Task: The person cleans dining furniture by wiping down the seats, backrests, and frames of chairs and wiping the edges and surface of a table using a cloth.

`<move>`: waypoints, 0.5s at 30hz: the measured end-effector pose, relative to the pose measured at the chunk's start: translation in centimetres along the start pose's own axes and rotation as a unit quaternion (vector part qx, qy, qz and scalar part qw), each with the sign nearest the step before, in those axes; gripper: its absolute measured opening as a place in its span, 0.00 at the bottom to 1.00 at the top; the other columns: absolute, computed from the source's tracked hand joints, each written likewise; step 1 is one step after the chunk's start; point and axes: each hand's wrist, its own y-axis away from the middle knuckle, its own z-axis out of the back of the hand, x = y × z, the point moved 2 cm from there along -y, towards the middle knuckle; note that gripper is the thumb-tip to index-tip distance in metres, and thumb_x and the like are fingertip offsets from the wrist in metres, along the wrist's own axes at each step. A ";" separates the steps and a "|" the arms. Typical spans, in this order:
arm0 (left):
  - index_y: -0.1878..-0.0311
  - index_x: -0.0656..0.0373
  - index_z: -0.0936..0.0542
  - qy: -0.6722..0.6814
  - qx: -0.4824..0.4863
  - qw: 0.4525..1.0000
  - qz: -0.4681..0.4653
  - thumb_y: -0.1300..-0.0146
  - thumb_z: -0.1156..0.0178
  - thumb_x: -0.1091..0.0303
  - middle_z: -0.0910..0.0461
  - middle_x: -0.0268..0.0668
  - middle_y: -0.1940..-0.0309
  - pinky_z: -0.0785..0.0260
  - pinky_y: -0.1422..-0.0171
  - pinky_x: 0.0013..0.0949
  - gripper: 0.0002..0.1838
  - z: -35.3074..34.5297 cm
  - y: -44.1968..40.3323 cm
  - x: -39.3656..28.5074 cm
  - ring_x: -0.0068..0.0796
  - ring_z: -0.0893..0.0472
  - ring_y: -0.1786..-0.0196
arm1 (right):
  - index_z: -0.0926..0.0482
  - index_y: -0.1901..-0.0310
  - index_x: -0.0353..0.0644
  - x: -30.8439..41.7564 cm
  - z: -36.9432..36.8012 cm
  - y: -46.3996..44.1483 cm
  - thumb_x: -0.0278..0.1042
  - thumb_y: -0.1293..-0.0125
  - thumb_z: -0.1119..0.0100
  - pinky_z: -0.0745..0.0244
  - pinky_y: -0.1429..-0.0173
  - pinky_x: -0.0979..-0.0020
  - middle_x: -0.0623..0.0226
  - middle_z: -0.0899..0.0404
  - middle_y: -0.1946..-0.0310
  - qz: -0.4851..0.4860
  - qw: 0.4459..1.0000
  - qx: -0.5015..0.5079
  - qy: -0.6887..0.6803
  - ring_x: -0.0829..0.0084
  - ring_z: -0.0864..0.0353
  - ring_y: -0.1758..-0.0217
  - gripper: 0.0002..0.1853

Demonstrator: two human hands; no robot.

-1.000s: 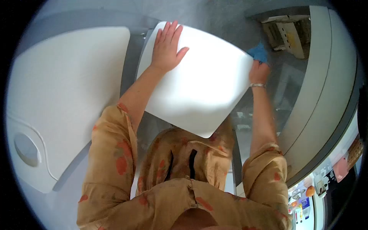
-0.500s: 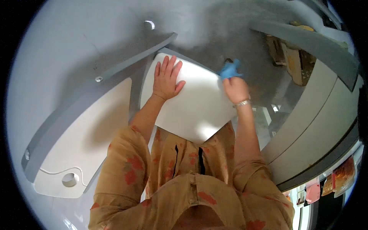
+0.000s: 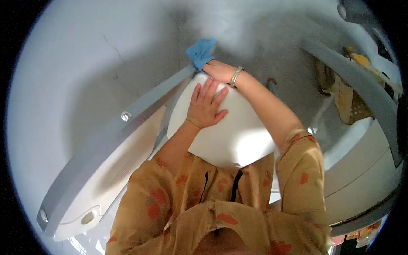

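My left hand (image 3: 207,105) lies flat with spread fingers on a white, smooth panel (image 3: 238,131) in front of my body. Beyond it, at the panel's far corner, my right hand (image 3: 219,71) holds a blue cloth (image 3: 201,52), its fingers closed and partly hidden by the cloth. The cloth sticks out beyond the corner, near the end of a grey rail (image 3: 148,95). A bracelet (image 3: 236,76) circles the right wrist.
A second white panel with an oval hole (image 3: 80,208) stands at the left under the grey rail. At the right are a curved grey edge (image 3: 352,76), brownish items (image 3: 344,100) and a pale curved cabinet (image 3: 361,174).
My right hand has moved with the blue cloth from the panel's right side, left along the far edge to the far corner. My left hand stays flat on the panel. The view has shifted.
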 end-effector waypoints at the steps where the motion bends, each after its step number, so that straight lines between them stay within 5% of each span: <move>1: 0.32 0.49 0.38 -0.001 0.012 1.000 -0.005 0.43 0.45 0.44 0.47 0.46 0.29 0.60 0.27 0.56 0.37 -0.1 0.1 0.0 0.49 0.50 0.27 | 0.26 0.55 0.35 -0.7 0.0 -0.8 0.48 0.33 0.67 0.34 0.42 0.55 0.40 0.26 0.52 0.055 0.997 -0.004 0.055 0.46 0.27 0.48 0.24; 4: 0.32 0.47 0.38 0.007 0.011 1.000 0.003 0.43 0.45 0.42 0.46 0.44 0.29 0.61 0.27 0.55 0.37 -0.4 0.1 0.2 0.47 0.49 0.27 | 0.26 0.51 0.37 -5.4 0.4 -5.3 0.50 0.34 0.67 0.35 0.39 0.56 0.40 0.26 0.49 -0.017 0.994 -0.066 0.081 0.47 0.28 0.46 0.26; 6: 0.33 0.46 0.36 0.006 0.021 1.000 0.006 0.41 0.47 0.41 0.43 0.41 0.30 0.63 0.26 0.53 0.35 -0.1 0.4 0.4 0.45 0.48 0.27 | 0.26 0.48 0.38 -7.8 2.2 -9.6 0.49 0.34 0.68 0.36 0.37 0.57 0.43 0.27 0.47 -0.055 0.980 0.062 0.183 0.47 0.29 0.42 0.27; 10: 0.35 0.46 0.32 -0.002 0.011 1.000 -0.002 0.37 0.54 0.40 0.39 0.38 0.31 0.65 0.24 0.49 0.31 1.2 0.1 0.9 0.41 0.46 0.27 | 0.21 0.55 0.39 -12.4 3.3 -17.0 0.48 0.36 0.65 0.34 0.40 0.58 0.47 0.26 0.46 -0.048 0.918 0.122 0.375 0.51 0.26 0.45 0.25; 11: 0.35 0.46 0.32 -0.005 0.013 1.000 0.005 0.37 0.54 0.40 0.39 0.38 0.31 0.65 0.24 0.49 0.31 1.2 0.0 1.3 0.41 0.46 0.27 | 0.21 0.55 0.39 -12.0 3.1 -17.8 0.48 0.36 0.65 0.34 0.40 0.58 0.47 0.26 0.46 -0.042 0.917 0.127 0.375 0.51 0.26 0.45 0.25; 13: 0.33 0.46 0.35 0.010 -0.026 1.000 -0.007 0.40 0.50 0.43 0.43 0.34 0.29 0.63 0.24 0.46 0.33 1.6 -0.3 2.0 0.35 0.47 0.26 | 0.19 0.60 0.39 -11.1 3.9 -17.9 0.47 0.37 0.62 0.32 0.44 0.58 0.48 0.23 0.51 -0.196 0.922 0.130 0.308 0.52 0.23 0.50 0.23; 15: 0.33 0.46 0.34 0.014 -0.025 1.000 -0.003 0.41 0.49 0.44 0.42 0.35 0.29 0.62 0.24 0.46 0.33 1.5 -1.0 1.7 0.36 0.47 0.26 | 0.19 0.62 0.38 -8.4 4.5 -15.6 0.48 0.37 0.61 0.32 0.47 0.58 0.48 0.22 0.54 -0.122 0.933 0.146 0.304 0.52 0.23 0.53 0.23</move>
